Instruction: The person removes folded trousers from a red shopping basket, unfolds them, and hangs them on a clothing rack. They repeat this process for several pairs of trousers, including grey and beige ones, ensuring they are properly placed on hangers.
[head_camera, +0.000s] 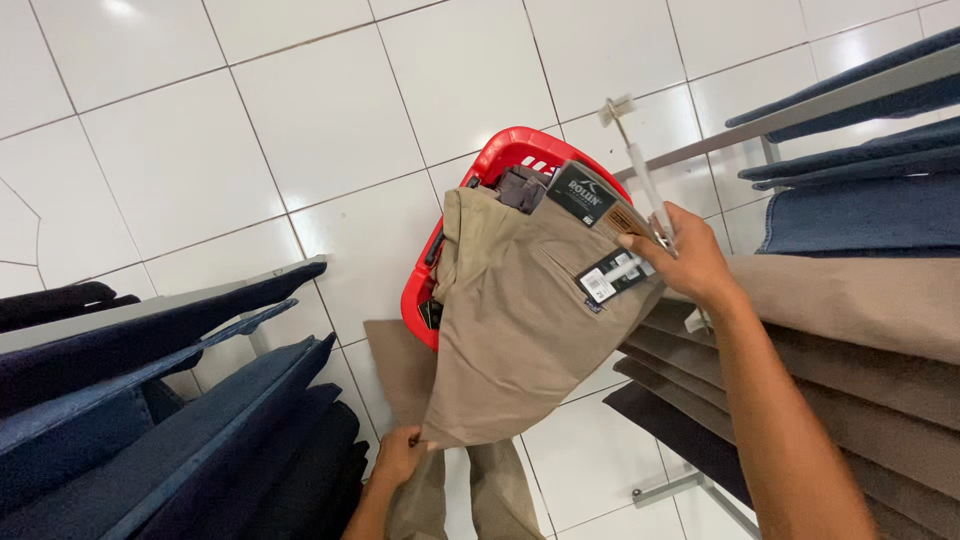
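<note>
our right hand (690, 262) is closed on the waist end of the khaki trousers (510, 320), fingers pinching a white clip hanger (640, 180) against the tagged waistband. our left hand (400, 455) grips the trousers' lower folded edge, so the cloth hangs spread between both hands. just behind it a red plastic basket (505, 155) sits on the white tile floor (300, 120), holding a dark grey folded garment (522, 187). racks of folded navy trousers (150, 440) and brown trousers (880, 380) flank us.

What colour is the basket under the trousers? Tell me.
Red, seen in the head view: the basket sits on the floor behind the khaki trousers.
</note>
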